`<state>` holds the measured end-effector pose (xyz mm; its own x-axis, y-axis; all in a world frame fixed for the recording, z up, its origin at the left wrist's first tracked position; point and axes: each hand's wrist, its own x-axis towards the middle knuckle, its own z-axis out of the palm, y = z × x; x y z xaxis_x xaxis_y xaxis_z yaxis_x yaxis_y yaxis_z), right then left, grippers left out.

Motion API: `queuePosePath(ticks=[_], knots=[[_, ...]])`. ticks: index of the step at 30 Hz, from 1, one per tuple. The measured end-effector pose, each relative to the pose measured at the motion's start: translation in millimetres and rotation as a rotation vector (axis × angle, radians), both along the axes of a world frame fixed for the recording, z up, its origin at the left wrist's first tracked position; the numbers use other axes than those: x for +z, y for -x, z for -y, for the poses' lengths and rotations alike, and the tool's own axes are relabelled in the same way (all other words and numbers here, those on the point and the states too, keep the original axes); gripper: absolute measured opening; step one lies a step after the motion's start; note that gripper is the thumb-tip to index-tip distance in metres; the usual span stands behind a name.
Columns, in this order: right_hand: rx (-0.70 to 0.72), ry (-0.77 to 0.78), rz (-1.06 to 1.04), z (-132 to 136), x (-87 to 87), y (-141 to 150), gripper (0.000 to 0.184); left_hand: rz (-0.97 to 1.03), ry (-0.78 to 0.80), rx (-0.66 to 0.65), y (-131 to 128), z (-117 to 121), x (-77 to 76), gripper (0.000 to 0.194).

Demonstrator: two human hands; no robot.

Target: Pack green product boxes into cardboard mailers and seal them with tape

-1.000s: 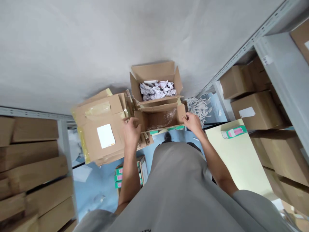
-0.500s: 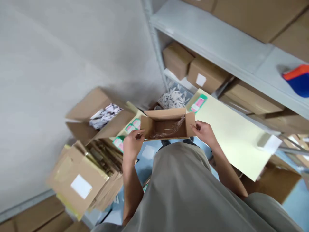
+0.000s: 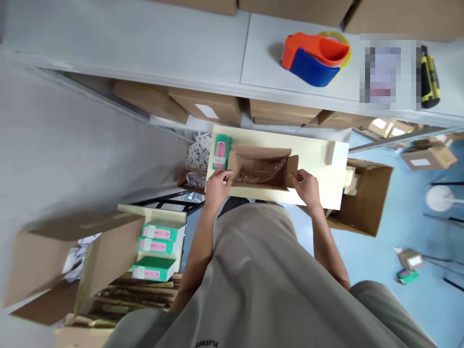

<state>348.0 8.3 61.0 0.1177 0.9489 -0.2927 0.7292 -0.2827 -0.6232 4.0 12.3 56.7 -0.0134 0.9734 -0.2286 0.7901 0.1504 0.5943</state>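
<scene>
An open cardboard box (image 3: 261,153) is between my two hands, over the near part of a pale yellow tabletop (image 3: 319,179). Clear plastic wrap (image 3: 261,178) lies crumpled inside it. My left hand (image 3: 217,187) pinches the box's left end flap, fingers closed. At the opposite end, my right hand (image 3: 306,187) grips the right flap between thumb and fingers. A green box with a pink panel (image 3: 220,152) lies on the tabletop just beyond my left hand. Whether the held box rests on the table, I cannot tell.
Above the table runs a grey shelf (image 3: 203,43) with an orange-and-blue tape dispenser (image 3: 313,58) and a yellow-black cutter (image 3: 430,79). Several green boxes (image 3: 154,268) sit at lower left, beside an open carton (image 3: 108,251). Another open carton (image 3: 373,198) stands right of the table.
My view and body have turned right, toward the shelf. The cardboard box, held in both hands, has come from beside the table to over it.
</scene>
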Motion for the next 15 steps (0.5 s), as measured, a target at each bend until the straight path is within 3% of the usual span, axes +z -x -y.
queuePosePath(ticks=[5,7,11,13,15], knots=[[-0.088,0.06,0.018,-14.8,-23.1,-0.9,0.021,0.039,0.023,-0.038,-9.0,-23.0,-24.4,0.026],[-0.117,0.091,0.037,-17.2,-26.4,2.0,0.019,0.115,0.038,-0.007,-3.7,-27.7,-31.8,0.036],[-0.173,0.046,0.119,-18.4,-18.3,10.4,0.018,0.173,-0.025,0.187,17.2,-46.5,-50.5,0.069],[-0.192,-0.032,0.161,-21.0,-8.9,17.1,0.024,0.063,-0.004,0.299,27.2,-61.3,-63.6,0.079],[-0.151,-0.091,0.143,-26.5,0.9,26.5,0.025,-0.063,0.115,0.353,32.6,-75.6,-78.1,0.096]])
